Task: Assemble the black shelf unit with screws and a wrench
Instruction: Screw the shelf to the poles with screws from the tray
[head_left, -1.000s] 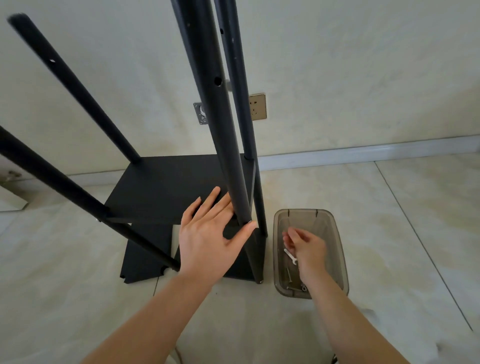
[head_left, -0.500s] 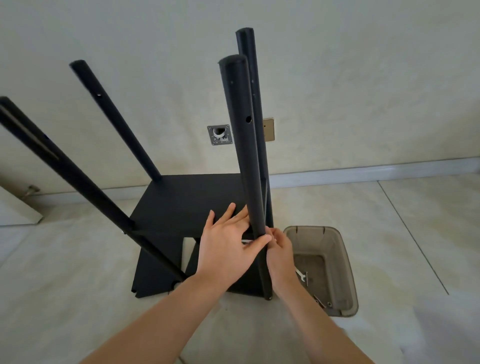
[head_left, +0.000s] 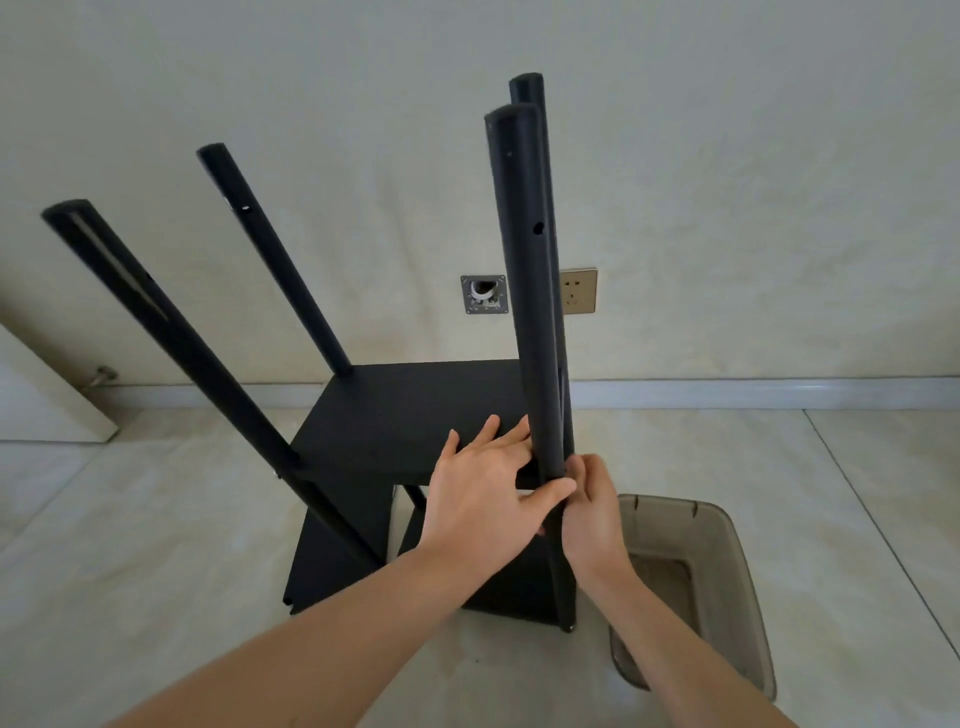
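Shelf unit (head_left: 415, 415) upright; left hand (head_left: 483, 499) clasps near post (head_left: 530, 312) (thumb wrapped); right hand (head_left: 592, 514) grips it too.

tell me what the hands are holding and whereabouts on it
Both hands hold the near right post of the black shelf unit, low down at shelf level: left hand from the left, right hand from the right.
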